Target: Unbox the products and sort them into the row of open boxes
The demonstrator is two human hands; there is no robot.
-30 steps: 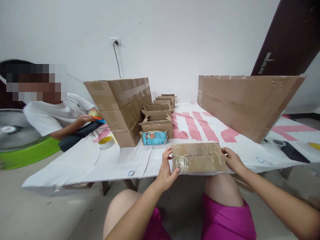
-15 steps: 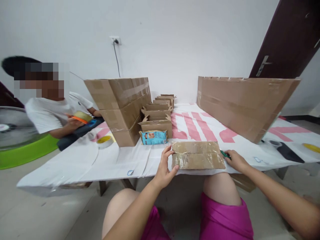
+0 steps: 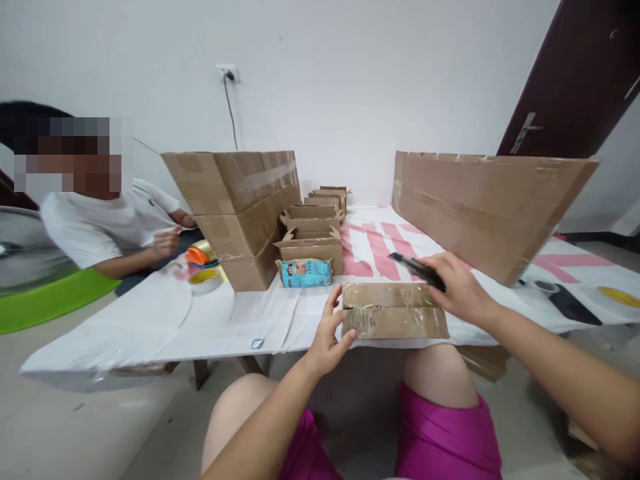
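Observation:
A small flat cardboard box, taped over, lies at the near edge of the low white table. My left hand grips its left end, thumb on the front and fingers on top. My right hand hovers over the box's right end, closed on a dark pen-like tool that points left above the box.
Behind the box lie a blue packet and a row of small open cartons. Stacked big boxes stand at the left, a long cardboard box at the right. A seated person works at the table's left, near tape rolls.
My right hand left the box's right end, picked up the dark tool beside it and brought it over the box. My left hand stayed. The other person set a tape dispenser down.

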